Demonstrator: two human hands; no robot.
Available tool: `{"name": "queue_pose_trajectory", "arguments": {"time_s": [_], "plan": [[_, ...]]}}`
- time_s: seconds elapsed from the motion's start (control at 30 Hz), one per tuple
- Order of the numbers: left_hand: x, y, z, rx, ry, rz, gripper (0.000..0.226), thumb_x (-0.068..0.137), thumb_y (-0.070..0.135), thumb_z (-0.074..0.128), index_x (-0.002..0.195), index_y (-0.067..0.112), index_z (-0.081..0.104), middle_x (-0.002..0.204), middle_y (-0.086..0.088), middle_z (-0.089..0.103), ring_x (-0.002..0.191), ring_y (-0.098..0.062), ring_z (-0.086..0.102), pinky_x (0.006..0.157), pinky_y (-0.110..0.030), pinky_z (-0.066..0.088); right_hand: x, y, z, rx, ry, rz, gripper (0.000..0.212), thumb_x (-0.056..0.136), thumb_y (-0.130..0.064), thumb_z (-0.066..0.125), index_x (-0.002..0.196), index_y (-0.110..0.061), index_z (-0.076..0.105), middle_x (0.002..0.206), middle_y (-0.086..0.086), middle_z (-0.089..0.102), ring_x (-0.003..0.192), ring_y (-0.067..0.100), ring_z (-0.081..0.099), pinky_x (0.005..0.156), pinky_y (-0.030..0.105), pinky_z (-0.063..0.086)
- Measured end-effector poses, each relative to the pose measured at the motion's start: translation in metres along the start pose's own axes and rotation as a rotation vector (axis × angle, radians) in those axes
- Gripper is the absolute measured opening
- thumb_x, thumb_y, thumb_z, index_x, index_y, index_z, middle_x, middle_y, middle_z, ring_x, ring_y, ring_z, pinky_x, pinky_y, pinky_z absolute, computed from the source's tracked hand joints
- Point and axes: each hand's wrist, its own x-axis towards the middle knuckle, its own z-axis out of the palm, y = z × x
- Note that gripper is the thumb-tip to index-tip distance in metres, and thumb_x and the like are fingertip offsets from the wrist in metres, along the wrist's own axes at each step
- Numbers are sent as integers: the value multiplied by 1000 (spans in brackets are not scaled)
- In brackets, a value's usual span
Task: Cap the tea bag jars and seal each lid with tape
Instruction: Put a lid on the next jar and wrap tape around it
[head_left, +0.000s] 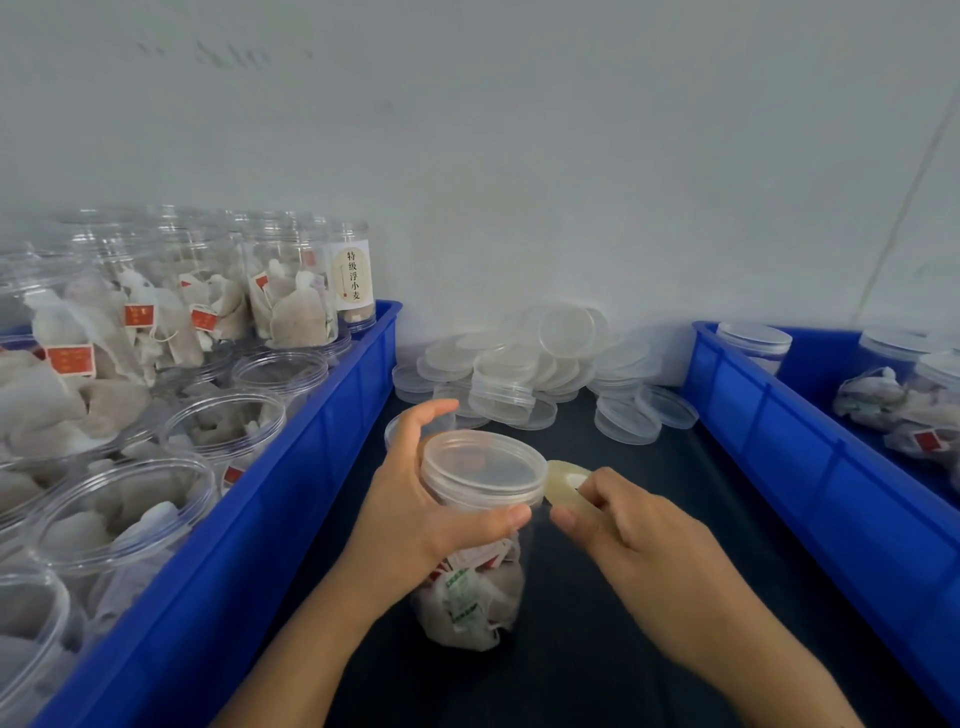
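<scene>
A clear plastic jar (470, 592) full of tea bags stands on the dark table, with a clear lid (480, 470) on top. My left hand (415, 504) grips the jar just under the lid, thumb across the front. My right hand (623, 525) pinches a small roll of clear tape (563, 480) held right beside the lid's right edge. A thin strip of tape seems to run from the roll toward my left thumb.
A blue crate (291, 478) on the left holds several open and stacked jars of tea bags. Another blue crate (810, 457) on the right holds capped jars. A pile of loose clear lids (524, 374) lies against the back wall.
</scene>
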Motion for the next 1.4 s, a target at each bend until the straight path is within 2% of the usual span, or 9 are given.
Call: {"name": "queue_pose_trajectory", "arguments": {"time_s": [0.13,0.33,0.6,0.73,0.87,0.97,1.1,1.27,1.4], "plan": [[0,-1,3,-62,-66,-4,93,42,50,87,125,41,45,113,5,67,105,-10,65,90,-37,55,3,7,-8,-54,-35,5,35,88,-64,33,95,-32,44,79,-6,54,73,8,52,64,21,42],[4,-2,1,-88,-160,-12,88,44,48,87,123,43,47,114,1,67,105,-13,66,88,-36,55,4,10,-7,-1,-43,4,62,63,-78,17,89,-29,45,76,-5,53,69,7,48,59,20,37],[6,-1,-3,-155,-262,12,86,50,37,87,126,32,47,113,2,69,107,-15,66,83,-25,54,7,13,-5,96,-72,23,51,72,-75,33,90,-29,46,78,-4,54,67,8,48,60,23,39],[8,1,-8,-142,-323,12,84,53,36,85,128,25,50,117,7,68,111,-12,64,88,-23,52,8,10,2,73,-19,22,59,66,-78,28,88,-26,45,77,-4,53,65,8,47,58,21,37],[8,13,-16,61,-336,-16,88,50,51,83,129,31,51,120,19,62,113,-2,60,96,-31,51,5,7,5,78,-5,45,61,67,-78,25,90,-26,46,75,-2,57,63,11,50,60,27,43],[3,35,-18,461,-336,5,100,49,72,68,140,40,40,124,37,43,115,7,48,100,-27,45,4,5,6,88,-18,57,58,69,-79,27,90,-29,48,75,-2,58,65,11,53,61,27,45],[2,55,2,958,-320,91,91,62,82,50,137,33,33,134,20,38,115,-3,41,89,-26,42,3,5,7,146,-23,68,43,81,-70,40,89,-29,49,74,-3,59,60,6,50,56,23,40],[12,56,9,962,-276,118,87,61,89,46,131,36,46,129,21,49,111,-1,47,76,-23,33,3,8,-3,273,-101,62,38,90,-58,42,96,-22,52,80,-2,57,67,9,47,68,37,45],[15,53,6,964,-254,159,78,65,87,50,126,38,51,124,21,54,106,0,50,67,-12,29,0,8,-9,192,-135,22,25,97,-47,39,100,-24,49,83,-4,55,71,9,49,70,33,45]]}}
